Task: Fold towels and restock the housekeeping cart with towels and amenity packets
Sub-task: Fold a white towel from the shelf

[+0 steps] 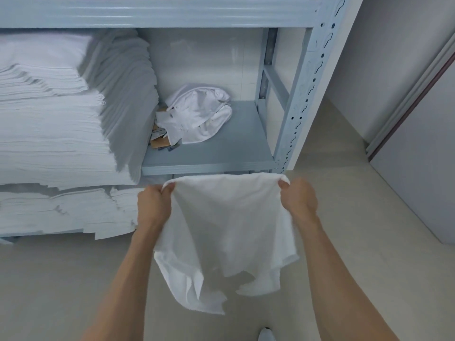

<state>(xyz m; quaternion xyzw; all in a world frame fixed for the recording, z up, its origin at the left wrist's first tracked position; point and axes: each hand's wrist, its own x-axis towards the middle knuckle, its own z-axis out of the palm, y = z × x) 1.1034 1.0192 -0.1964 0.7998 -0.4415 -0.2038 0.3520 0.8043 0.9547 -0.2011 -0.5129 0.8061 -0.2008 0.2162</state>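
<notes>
A shoe tip [266, 333] shows at the bottom edge on a pale floor [344, 242]. Two bare forearms reach up from the lower frame. The left hand [154, 205] pinches one top corner of a white towel [226, 230]; the right hand [299, 196] pinches the other, fingers curled round the cloth. The towel hangs in mid-air at centre frame, its top edge stretched between the hands and its lower edge loose and uneven.

The step looks like squaring the towel before the first fold. Doing it well likely means keeping the top edge taut and level and letting the lower corners drop straight before bringing the hands together.

Behind, a grey shelf [209, 153] holds a crumpled white cloth [199, 114] at centre and tall stacks [54, 129] of folded linen at left. No cart is visible.
</notes>
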